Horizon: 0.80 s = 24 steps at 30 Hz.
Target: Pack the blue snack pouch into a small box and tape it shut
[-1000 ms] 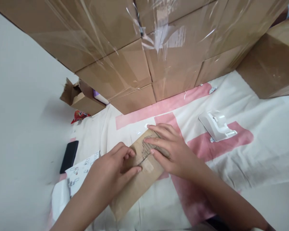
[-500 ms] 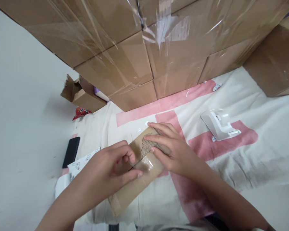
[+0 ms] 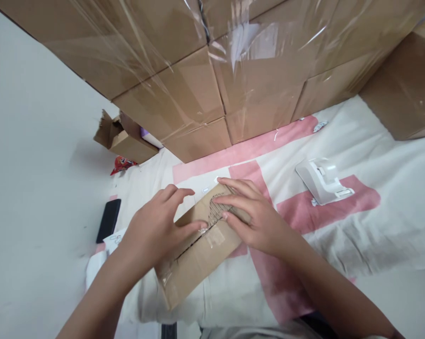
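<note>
A small brown cardboard box (image 3: 201, 263) lies slantwise on the cloth below me. Its top has a dark seam, a torn patch (image 3: 216, 209) showing the ribbed inner layer, and a piece of clear tape (image 3: 215, 238). My left hand (image 3: 159, 221) is open over the box's left part. Its thumb touches a crumpled bit of tape at the seam, while the fingers are raised and spread. My right hand (image 3: 251, 212) lies across the box's right end, fingers apart and fingertips on the torn patch. Its palm hides that end.
White tape dispenser (image 3: 323, 181) on the pink-and-white cloth (image 3: 339, 235), to the right. Taped cartons (image 3: 184, 94) form a wall behind. Another carton (image 3: 406, 89) is at far right. On the left are an open small box (image 3: 129, 139), a red packet (image 3: 122, 165) and a black phone-like object (image 3: 109, 220).
My left hand has opened and shifted up and left, its fingers lifting off the box and its thumb moving onto the seam. My right hand has stayed in place.
</note>
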Tool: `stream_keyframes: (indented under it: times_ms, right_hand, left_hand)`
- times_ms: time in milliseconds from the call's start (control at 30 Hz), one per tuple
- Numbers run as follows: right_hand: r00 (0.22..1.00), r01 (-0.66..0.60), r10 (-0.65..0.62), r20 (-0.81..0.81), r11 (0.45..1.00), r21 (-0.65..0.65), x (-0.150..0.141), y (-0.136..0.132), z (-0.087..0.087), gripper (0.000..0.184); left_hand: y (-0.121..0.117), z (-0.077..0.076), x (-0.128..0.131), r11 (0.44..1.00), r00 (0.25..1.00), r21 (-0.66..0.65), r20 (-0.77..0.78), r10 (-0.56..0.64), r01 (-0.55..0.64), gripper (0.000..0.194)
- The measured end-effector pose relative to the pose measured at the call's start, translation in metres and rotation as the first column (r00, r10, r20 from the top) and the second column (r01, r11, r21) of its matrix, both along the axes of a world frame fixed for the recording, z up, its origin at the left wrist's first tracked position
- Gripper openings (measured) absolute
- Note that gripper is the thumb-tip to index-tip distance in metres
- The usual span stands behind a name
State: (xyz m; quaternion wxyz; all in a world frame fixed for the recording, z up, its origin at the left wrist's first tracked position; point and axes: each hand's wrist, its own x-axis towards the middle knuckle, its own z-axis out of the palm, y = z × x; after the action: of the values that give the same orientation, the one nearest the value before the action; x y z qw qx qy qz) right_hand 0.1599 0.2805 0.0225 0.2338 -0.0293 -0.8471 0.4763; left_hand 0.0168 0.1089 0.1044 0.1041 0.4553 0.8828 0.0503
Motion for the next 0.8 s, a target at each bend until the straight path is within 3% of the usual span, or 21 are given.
stream_keyframes:
  times_ms: [100, 167, 267, 333, 400, 500, 567, 667, 800]
  right_hand:
    - [1.0, -0.013, 0.013, -0.006, 1.0, -0.013, 0.0, 0.001, -0.003, 0.028]
    - [1.0, -0.022, 0.022, -0.014, 0.999, -0.024, 0.001, 0.002, -0.005, 0.029]
    - [1.0, -0.013, 0.012, -0.014, 0.998, -0.057, 0.002, 0.003, -0.007, 0.029]
    - [1.0, -0.002, 0.001, -0.014, 0.997, -0.071, 0.002, 0.003, -0.009, 0.028]
    - [1.0, 0.005, -0.006, -0.018, 0.997, -0.074, 0.002, 0.003, -0.01, 0.027]
    - [1.0, 0.008, -0.009, -0.003, 0.997, -0.079, 0.002, 0.002, -0.011, 0.026]
    - [1.0, 0.012, -0.012, 0.01, 0.997, -0.08, 0.001, 0.002, -0.011, 0.026]
    - [1.0, 0.024, -0.022, 0.02, 0.997, -0.079, 0.001, 0.002, -0.012, 0.026]
    - [0.999, 0.044, -0.042, 0.022, 0.995, -0.091, 0.0, 0.002, -0.014, 0.025]
  left_hand:
    - [-0.011, -0.007, -0.015, 0.99, 0.965, 0.029, 0.228, 0.129, -0.139, 0.033]
    - [-0.032, -0.013, -0.025, 0.952, 0.937, 0.116, 0.244, 0.248, -0.282, 0.031]
    - [-0.088, -0.029, -0.043, 0.782, 0.832, 0.287, 0.146, 0.536, -0.554, 0.034]
    - [-0.138, -0.044, -0.055, 0.657, 0.707, 0.308, 0.08, 0.702, -0.687, 0.036]
    - [-0.186, -0.062, -0.062, 0.592, 0.614, 0.226, 0.037, 0.789, -0.774, 0.042]
    - [-0.238, -0.089, -0.066, 0.589, 0.59, 0.02, 0.052, 0.806, -0.808, 0.059]
    - [-0.253, -0.104, -0.065, 0.603, 0.601, -0.015, 0.065, 0.797, -0.798, 0.064]
    - [-0.252, -0.118, -0.065, 0.639, 0.642, 0.057, 0.061, 0.765, -0.767, 0.061]
    - [-0.228, -0.123, -0.073, 0.771, 0.779, 0.13, 0.016, 0.627, -0.624, 0.05]
